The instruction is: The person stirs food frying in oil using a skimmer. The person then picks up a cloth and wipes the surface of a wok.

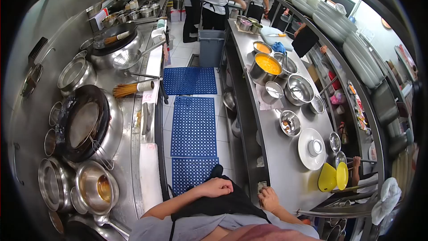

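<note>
Your left hand [216, 187]: curls before your black apron [218, 207]. Your right hand [269, 199]: sits by a small pale item [262, 184], tabletop [281, 169] alongside.

Ahead of me, the blue mat [193, 127] looks like matt rubber or plastic, pierced all over. Right of it, my counter [280, 174] is smooth steel with a soft sheen; the mixing bowl [299, 90] on top is polished metal, the broad plate [307, 160] glossy and smooth, the yellow tub [327, 178] plastic-looking. Left of the mat lie a dark, rough-looking metal wok [89, 93] and a soft cloth towel [150, 174]. My black apron [240, 203] is matt cloth. Beyond the mat, the grey bin [211, 48] looks like plastic.
</note>
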Demonstrator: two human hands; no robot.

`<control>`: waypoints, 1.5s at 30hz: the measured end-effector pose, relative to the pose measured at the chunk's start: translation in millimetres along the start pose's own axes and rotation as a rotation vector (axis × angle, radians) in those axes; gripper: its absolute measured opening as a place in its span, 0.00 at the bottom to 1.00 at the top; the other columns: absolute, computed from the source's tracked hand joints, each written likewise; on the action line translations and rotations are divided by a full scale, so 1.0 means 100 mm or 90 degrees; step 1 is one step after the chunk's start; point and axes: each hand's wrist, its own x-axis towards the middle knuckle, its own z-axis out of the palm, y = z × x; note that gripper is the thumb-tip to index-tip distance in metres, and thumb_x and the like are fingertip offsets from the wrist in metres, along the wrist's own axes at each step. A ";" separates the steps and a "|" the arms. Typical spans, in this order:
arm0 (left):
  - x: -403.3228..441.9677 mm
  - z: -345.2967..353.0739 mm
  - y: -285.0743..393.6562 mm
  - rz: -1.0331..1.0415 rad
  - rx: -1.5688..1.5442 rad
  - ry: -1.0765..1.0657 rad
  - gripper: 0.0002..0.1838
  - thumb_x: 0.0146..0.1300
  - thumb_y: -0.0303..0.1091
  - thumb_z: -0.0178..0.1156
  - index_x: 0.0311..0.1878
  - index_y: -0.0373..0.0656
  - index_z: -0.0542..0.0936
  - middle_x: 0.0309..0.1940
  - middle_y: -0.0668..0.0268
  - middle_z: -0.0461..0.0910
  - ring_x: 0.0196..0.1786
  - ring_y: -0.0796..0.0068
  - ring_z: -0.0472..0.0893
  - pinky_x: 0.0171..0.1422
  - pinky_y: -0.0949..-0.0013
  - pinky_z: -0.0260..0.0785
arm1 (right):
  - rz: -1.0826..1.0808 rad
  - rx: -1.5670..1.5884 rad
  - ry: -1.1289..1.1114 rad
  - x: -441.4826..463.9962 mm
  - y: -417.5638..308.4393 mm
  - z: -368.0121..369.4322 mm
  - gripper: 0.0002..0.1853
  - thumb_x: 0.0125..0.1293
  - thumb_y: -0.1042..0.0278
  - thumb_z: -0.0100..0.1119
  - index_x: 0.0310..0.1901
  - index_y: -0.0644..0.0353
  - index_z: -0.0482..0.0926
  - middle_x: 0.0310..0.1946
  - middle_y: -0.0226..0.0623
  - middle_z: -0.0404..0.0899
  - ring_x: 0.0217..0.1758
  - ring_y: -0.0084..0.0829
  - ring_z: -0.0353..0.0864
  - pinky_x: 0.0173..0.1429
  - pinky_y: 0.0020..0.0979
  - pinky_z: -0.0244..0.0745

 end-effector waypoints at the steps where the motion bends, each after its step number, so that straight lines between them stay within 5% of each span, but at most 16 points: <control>1: -0.03 0.02 0.05 -0.006 0.000 -0.001 0.13 0.70 0.37 0.59 0.51 0.42 0.83 0.40 0.64 0.87 0.41 0.72 0.84 0.48 0.67 0.76 | -0.013 -0.005 -0.011 -0.01 0.02 0.00 0.13 0.51 0.66 0.66 0.39 0.56 0.82 0.48 0.41 0.79 0.60 0.45 0.75 0.68 0.45 0.69; 7: -0.03 0.20 0.11 0.010 -0.005 -0.017 0.13 0.71 0.39 0.60 0.51 0.43 0.84 0.40 0.66 0.87 0.40 0.73 0.84 0.47 0.67 0.75 | -0.006 -0.029 0.024 -0.02 0.02 0.08 0.06 0.56 0.66 0.61 0.35 0.55 0.80 0.42 0.37 0.80 0.55 0.41 0.76 0.66 0.42 0.70; 17: 0.18 0.55 0.28 0.037 0.026 -0.047 0.12 0.67 0.41 0.62 0.42 0.43 0.85 0.34 0.64 0.87 0.37 0.69 0.84 0.43 0.64 0.75 | -0.009 0.041 0.106 -0.06 0.05 0.10 0.13 0.50 0.70 0.67 0.40 0.54 0.81 0.29 0.37 0.80 0.40 0.38 0.81 0.69 0.44 0.70; 23: 0.38 1.18 0.41 0.079 0.037 -0.113 0.09 0.65 0.31 0.58 0.44 0.45 0.86 0.35 0.64 0.88 0.41 0.67 0.86 0.46 0.62 0.76 | 0.012 0.069 0.129 -0.07 0.08 0.16 0.10 0.52 0.69 0.66 0.37 0.56 0.80 0.27 0.40 0.80 0.40 0.40 0.83 0.70 0.44 0.69; 32: 0.30 2.31 0.61 0.020 0.068 -0.126 0.13 0.65 0.29 0.55 0.48 0.43 0.86 0.40 0.60 0.88 0.45 0.65 0.86 0.51 0.62 0.76 | -0.009 0.055 0.169 -0.05 0.12 0.31 0.07 0.55 0.70 0.64 0.36 0.58 0.80 0.27 0.43 0.82 0.39 0.43 0.84 0.68 0.45 0.70; 35: 0.19 2.72 0.49 0.023 0.019 -0.092 0.13 0.67 0.31 0.56 0.50 0.42 0.86 0.42 0.59 0.88 0.46 0.65 0.85 0.53 0.62 0.75 | -0.019 0.043 0.178 -0.03 0.10 0.31 0.05 0.56 0.70 0.63 0.33 0.58 0.80 0.26 0.44 0.83 0.37 0.43 0.84 0.69 0.45 0.69; 36: 0.16 2.78 0.55 -0.037 0.055 -0.133 0.15 0.73 0.35 0.54 0.55 0.43 0.85 0.51 0.62 0.87 0.54 0.66 0.84 0.62 0.65 0.73 | -0.024 0.043 0.185 -0.02 0.10 0.32 0.05 0.56 0.70 0.63 0.33 0.58 0.80 0.25 0.45 0.83 0.37 0.43 0.84 0.69 0.45 0.69; 43: -0.17 3.35 0.04 -0.093 -0.134 -0.029 0.20 0.77 0.46 0.55 0.56 0.41 0.85 0.50 0.62 0.87 0.54 0.66 0.84 0.63 0.66 0.72 | -0.045 0.038 0.184 -0.06 0.12 0.30 0.04 0.56 0.69 0.63 0.31 0.58 0.80 0.26 0.45 0.83 0.36 0.43 0.84 0.70 0.44 0.69; 45: -0.23 3.47 -0.30 -0.144 -0.136 -0.033 0.25 0.78 0.49 0.52 0.60 0.38 0.83 0.57 0.58 0.85 0.61 0.62 0.81 0.69 0.65 0.69 | -0.041 0.029 0.179 -0.07 0.11 0.28 0.04 0.56 0.69 0.61 0.29 0.59 0.81 0.26 0.46 0.84 0.36 0.43 0.85 0.70 0.43 0.69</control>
